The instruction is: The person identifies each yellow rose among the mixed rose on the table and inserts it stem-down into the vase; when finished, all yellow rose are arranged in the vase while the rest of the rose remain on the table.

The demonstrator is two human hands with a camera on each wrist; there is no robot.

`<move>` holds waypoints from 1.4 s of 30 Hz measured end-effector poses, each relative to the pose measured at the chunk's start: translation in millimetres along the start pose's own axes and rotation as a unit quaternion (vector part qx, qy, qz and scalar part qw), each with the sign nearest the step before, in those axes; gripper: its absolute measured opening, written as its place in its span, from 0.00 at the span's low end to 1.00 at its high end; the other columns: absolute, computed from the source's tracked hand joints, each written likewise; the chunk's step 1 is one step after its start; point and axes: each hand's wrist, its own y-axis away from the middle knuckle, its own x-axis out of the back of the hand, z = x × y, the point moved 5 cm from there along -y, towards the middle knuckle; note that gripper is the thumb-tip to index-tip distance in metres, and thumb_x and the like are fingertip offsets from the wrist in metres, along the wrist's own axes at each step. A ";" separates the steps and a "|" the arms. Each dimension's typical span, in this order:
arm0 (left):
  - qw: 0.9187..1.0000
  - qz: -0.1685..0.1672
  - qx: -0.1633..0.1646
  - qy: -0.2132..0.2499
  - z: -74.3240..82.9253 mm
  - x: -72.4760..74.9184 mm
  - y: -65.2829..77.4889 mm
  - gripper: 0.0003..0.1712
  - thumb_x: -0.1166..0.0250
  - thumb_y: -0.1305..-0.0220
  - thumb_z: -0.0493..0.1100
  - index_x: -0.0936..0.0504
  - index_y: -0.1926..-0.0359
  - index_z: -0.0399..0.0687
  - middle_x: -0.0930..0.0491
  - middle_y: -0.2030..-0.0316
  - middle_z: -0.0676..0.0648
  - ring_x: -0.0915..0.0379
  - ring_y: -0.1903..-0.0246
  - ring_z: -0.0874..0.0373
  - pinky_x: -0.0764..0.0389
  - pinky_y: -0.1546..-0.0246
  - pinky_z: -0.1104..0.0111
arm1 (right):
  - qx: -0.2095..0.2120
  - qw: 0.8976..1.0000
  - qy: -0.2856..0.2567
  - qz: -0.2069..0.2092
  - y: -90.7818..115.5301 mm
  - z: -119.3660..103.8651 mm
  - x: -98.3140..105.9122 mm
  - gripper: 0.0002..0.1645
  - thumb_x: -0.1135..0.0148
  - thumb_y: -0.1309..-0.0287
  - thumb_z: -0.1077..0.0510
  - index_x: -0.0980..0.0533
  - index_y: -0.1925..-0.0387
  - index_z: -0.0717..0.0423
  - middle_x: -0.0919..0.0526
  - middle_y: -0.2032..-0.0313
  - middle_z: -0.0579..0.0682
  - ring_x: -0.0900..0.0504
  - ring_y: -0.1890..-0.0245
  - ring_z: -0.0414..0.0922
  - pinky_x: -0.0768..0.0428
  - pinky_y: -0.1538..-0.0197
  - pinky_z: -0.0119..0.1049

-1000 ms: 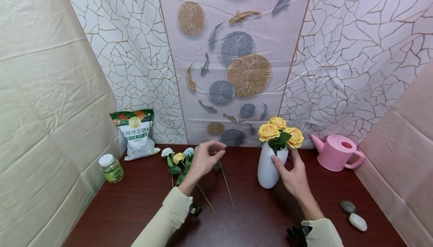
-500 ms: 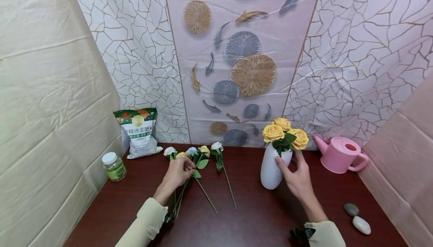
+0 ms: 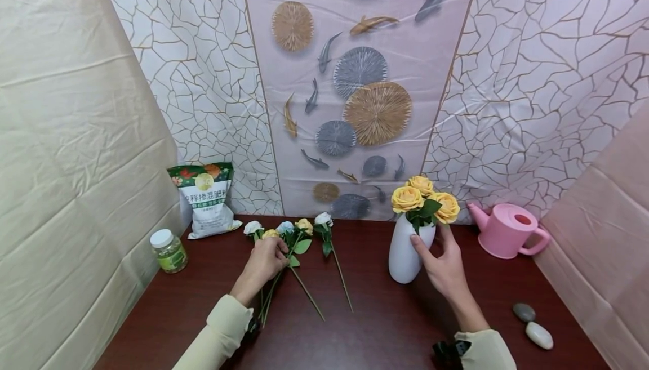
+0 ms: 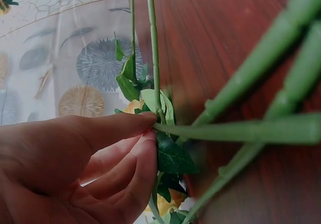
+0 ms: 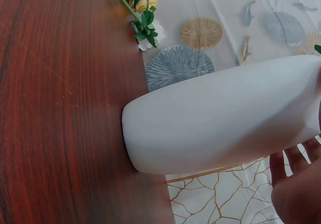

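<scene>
Over the loose flowers at the left, my left hand (image 3: 265, 260) pinches a green flower stem (image 4: 235, 131) between thumb and forefinger. A yellow rose (image 3: 270, 234) shows just behind that hand; whether it belongs to the pinched stem I cannot tell. My right hand (image 3: 446, 266) grips a white vase (image 3: 404, 252) near its rim, thumb on the near side and fingers partly hidden behind. Three yellow roses (image 3: 407, 199) with dark leaves stand in the vase, which is upright on the table. In the right wrist view the vase body (image 5: 215, 118) fills the middle.
A white rose (image 3: 323, 219) lies to the right of the flower group, beside a blue one (image 3: 285, 227) and others. A fertilizer bag (image 3: 207, 204) and a lidded jar (image 3: 169, 252) stand left. A pink watering can (image 3: 507, 230) and two stones (image 3: 539, 335) are at the right.
My left hand has come left and down onto the flowers and now pinches a stem. My right hand stays on the vase. The head view has shifted slightly.
</scene>
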 end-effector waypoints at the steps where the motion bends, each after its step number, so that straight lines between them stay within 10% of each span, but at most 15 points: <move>1: 1.000 0.000 -0.001 0.001 0.9 0.5 0.3 0.10 0.23 0.49 0.37 0.13 0.65 0.48 0.17 0.78 0.56 0.23 0.76 0.66 0.17 0.68 0.64 | -0.002 1.000 -0.002 -0.001 -0.3 0.9 -0.1 0.42 0.33 0.35 0.52 0.40 0.25 0.48 0.30 0.30 0.48 0.29 0.41 0.31 0.31 0.41 0.18; 16: 0.991 -0.016 0.037 0.130 12.2 27.5 4.8 0.07 0.28 0.42 0.38 0.12 0.61 0.51 0.12 0.72 0.54 0.18 0.71 0.62 0.20 0.71 0.69 | -0.002 1.000 -0.004 -0.005 -11.9 43.1 -5.1 0.44 0.32 0.36 0.50 0.43 0.24 0.34 0.32 0.29 0.44 0.29 0.36 0.40 0.33 0.39 0.18; 28: 0.959 -0.007 0.021 0.281 38.3 35.3 -3.4 0.13 0.34 0.31 0.42 0.13 0.48 0.49 0.14 0.50 0.45 0.15 0.53 0.53 0.17 0.60 0.69 | -0.003 1.000 -0.011 -0.008 -5.9 22.2 -0.7 0.44 0.32 0.36 0.51 0.42 0.24 0.38 0.31 0.30 0.47 0.29 0.37 0.41 0.33 0.41 0.16; 35: 0.924 0.026 -0.033 0.380 86.4 43.1 -13.7 0.18 0.36 0.29 0.42 0.19 0.43 0.39 0.16 0.50 0.40 0.17 0.51 0.51 0.15 0.53 0.68 | -0.005 1.000 -0.004 -0.006 -10.5 43.0 -3.9 0.44 0.33 0.35 0.52 0.44 0.24 0.34 0.32 0.29 0.46 0.29 0.38 0.37 0.33 0.41 0.17; 42: 0.861 0.057 -0.115 0.492 140.7 48.0 -25.1 0.14 0.38 0.28 0.40 0.21 0.47 0.37 0.18 0.51 0.38 0.17 0.52 0.47 0.15 0.46 0.63 | 0.000 1.000 -0.006 -0.006 -11.7 45.6 -4.7 0.44 0.33 0.35 0.51 0.44 0.24 0.32 0.32 0.29 0.43 0.29 0.37 0.39 0.33 0.40 0.17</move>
